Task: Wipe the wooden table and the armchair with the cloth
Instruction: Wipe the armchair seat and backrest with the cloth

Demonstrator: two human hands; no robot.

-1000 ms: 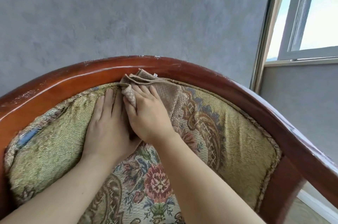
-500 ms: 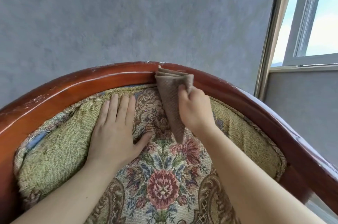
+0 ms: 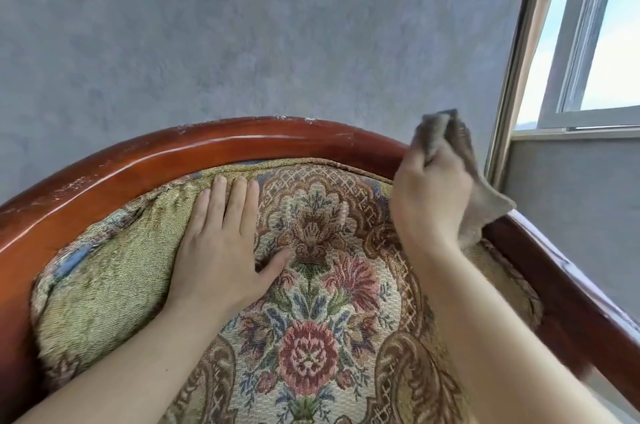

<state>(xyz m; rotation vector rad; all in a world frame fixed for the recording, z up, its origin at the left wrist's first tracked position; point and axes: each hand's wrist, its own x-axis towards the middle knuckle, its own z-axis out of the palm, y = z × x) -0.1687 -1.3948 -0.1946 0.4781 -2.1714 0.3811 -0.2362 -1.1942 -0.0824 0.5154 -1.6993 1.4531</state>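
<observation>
Red-brown wooden armchair frame (image 3: 214, 150), floral green-gold tapestry cushion (image 3: 311, 302), grey-brown cloth (image 3: 485, 209), mottled grey-blue wall (image 3: 277, 42)

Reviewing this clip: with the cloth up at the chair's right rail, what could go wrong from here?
1. The right hand holds the cloth bunched, so only a small patch may touch the wooden frame, leaving streaks.
2. White scuffs along the frame's top edge could be skipped.
3. The left hand presses flat on the cushion, which may shift under it.
</observation>
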